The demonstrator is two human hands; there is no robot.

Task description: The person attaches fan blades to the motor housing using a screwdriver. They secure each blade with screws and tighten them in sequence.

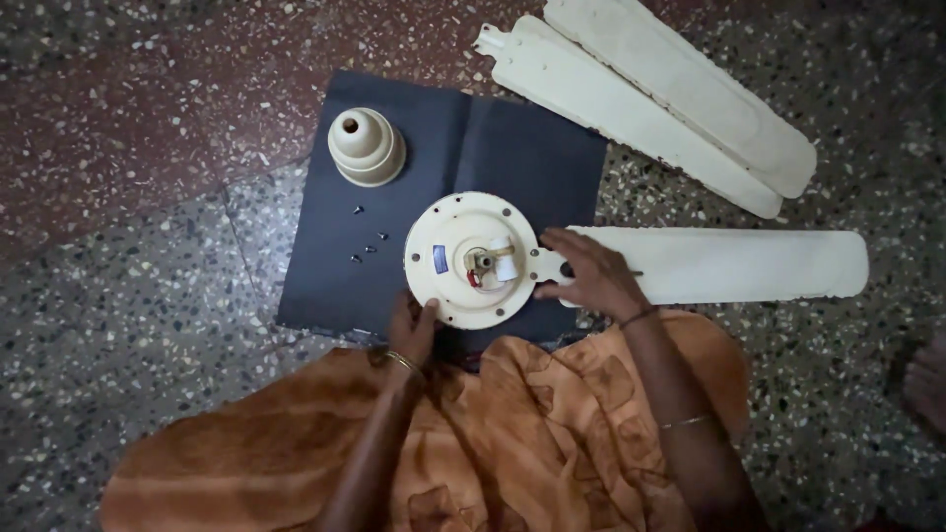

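A cream ceiling fan motor (473, 258) lies flat on a dark sheet (512, 148) spread over the speckled stone floor (128, 286), just in front of the person's orange-clad lap. The left hand (412, 330) grips the motor's near rim, fingers curled onto its edge. The right hand (591, 276) presses down where one fan blade (739, 264) joins the motor, clamped around a thin tool whose kind cannot be told. Left of the motor lie several small screws (369, 243) and a cream cone-shaped canopy cup (366, 146). Two loose blades (660, 99) rest further off on the floor.
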